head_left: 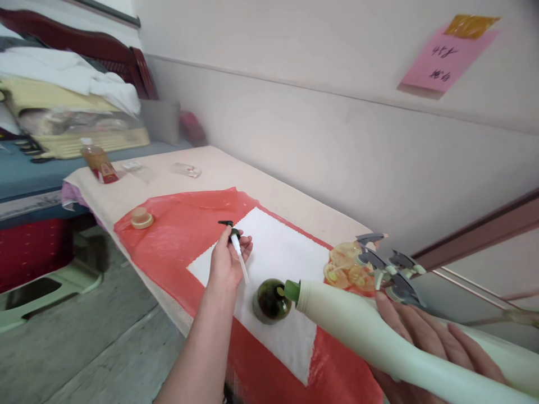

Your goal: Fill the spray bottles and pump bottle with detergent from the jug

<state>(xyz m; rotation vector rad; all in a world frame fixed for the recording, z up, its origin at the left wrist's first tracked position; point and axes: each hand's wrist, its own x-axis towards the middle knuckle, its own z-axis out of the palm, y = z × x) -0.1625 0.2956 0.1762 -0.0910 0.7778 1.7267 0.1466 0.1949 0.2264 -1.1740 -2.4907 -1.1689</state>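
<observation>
My left hand (227, 261) is closed around a dark pump head (233, 233) with a white dip tube (241, 262) that hangs down over a white cloth (273, 255). My right hand (425, 336) grips a large pale green bottle (366, 331), tilted so that its green neck points at the open mouth of a dark green round bottle (272, 300). The round bottle stands on the white cloth, just right of my left hand.
A red plastic sheet (177, 235) covers the beige table (219, 168). On it lie a tan cap (141, 217) and a pack of grey spray heads (383, 264). A drink bottle (99, 161) stands at the far end. A bed with folded bedding (67, 90) is behind.
</observation>
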